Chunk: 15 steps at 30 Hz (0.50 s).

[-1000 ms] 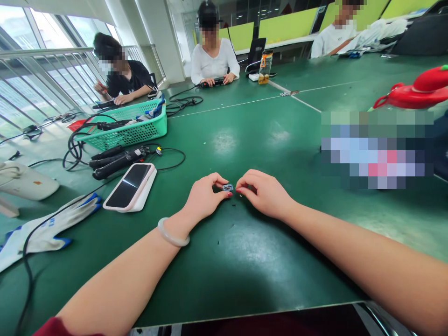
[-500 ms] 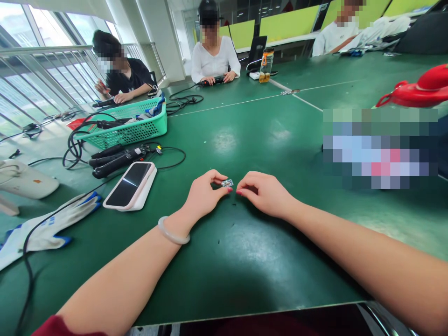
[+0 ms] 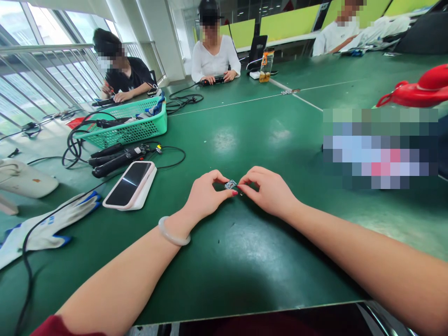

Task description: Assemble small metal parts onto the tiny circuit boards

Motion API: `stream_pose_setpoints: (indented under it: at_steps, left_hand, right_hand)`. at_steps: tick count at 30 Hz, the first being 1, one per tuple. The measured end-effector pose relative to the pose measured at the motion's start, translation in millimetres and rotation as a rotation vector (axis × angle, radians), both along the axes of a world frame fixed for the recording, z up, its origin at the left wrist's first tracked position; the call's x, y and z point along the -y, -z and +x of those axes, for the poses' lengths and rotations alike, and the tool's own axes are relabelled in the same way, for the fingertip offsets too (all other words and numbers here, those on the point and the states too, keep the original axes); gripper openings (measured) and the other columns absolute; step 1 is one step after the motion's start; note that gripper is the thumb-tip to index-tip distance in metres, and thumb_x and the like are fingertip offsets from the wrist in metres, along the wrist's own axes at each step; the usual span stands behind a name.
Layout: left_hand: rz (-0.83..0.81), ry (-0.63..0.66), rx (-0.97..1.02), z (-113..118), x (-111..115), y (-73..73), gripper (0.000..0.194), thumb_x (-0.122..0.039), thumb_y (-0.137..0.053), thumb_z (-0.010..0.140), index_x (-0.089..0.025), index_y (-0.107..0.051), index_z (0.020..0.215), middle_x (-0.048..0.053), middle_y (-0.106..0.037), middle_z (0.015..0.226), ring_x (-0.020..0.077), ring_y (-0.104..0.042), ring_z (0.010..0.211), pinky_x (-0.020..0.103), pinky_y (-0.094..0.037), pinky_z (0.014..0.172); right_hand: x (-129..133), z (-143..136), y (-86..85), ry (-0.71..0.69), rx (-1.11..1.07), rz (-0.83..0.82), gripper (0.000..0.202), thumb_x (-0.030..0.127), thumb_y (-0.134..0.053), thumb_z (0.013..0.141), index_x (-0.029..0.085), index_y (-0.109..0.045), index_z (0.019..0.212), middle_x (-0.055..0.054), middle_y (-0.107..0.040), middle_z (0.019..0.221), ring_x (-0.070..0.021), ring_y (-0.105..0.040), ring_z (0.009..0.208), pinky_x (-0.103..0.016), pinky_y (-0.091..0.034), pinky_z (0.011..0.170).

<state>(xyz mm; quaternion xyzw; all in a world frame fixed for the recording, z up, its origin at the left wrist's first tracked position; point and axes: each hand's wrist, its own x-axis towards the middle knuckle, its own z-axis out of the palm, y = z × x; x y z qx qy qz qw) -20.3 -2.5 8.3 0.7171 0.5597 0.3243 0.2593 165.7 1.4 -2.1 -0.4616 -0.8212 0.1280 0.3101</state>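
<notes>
Left fingers (image 3: 220, 177) pinched a small piece (image 3: 230, 185), likely light and best edge-held; right fingers (image 3: 249, 176) met near its three o'clock, contents unclear.

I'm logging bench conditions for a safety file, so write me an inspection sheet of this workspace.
Surface: green tabletop, small dark specks near the hands.
Job's things: small patterned piece held up.
Hands: left hand pinches the piece; right hand's fingertips meet beside it, contents unclear.
Clutter: phone, glove, basket, black tools.
Cables: black cable crosses the glove; others loop beside the basket.
Surroundings: three people, railing, windows.
</notes>
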Motion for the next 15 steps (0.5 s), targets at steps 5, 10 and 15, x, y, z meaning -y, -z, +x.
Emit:
stream_pose_setpoints:
  at_steps: [5, 10, 15]
  left_hand:
    - [0.039, 0.017, -0.028, 1.5, 2.3, -1.4, 0.028, -0.041, -0.074, 0.063, -0.02, -0.061, 0.076, -0.001, -0.067, 0.08, 0.016, -0.056, 0.079, 0.03, -0.041, 0.074]
    - [0.036, 0.041, 0.022, 1.3, 2.1, -1.7, 0.028, -0.04, -0.074, 0.063, -0.019, -0.061, 0.075, 0.0, -0.066, 0.08, 0.0164, -0.056, 0.078, 0.031, -0.041, 0.075]
    - [-0.135, 0.132, 0.3, 0.3, -1.5, -0.3, 0.029, -0.034, -0.076, 0.062, -0.016, -0.057, 0.075, 0.003, -0.067, 0.081, 0.0132, -0.056, 0.072, 0.029, -0.043, 0.071]
  right_hand:
    - [1.4, -0.3, 0.0, 0.032, -0.036, 0.027, 0.01, 0.026, -0.06, 0.082, 0.021, -0.066, 0.077, -0.001, -0.061, 0.08, -0.0122, -0.054, 0.069, -0.025, -0.041, 0.063]
    - [1.6, 0.6, -0.1, 0.021, -0.059, 0.043, 0.01, 0.027, -0.062, 0.081, 0.021, -0.066, 0.075, 0.0, -0.06, 0.078, -0.0118, -0.053, 0.067, -0.025, -0.04, 0.061]
    - [2.6, 1.2, -2.3, -0.036, -0.141, 0.109, 0.01, 0.024, -0.059, 0.084, 0.021, -0.064, 0.075, 0.0, -0.06, 0.074, -0.0114, -0.053, 0.066, -0.024, -0.04, 0.06]
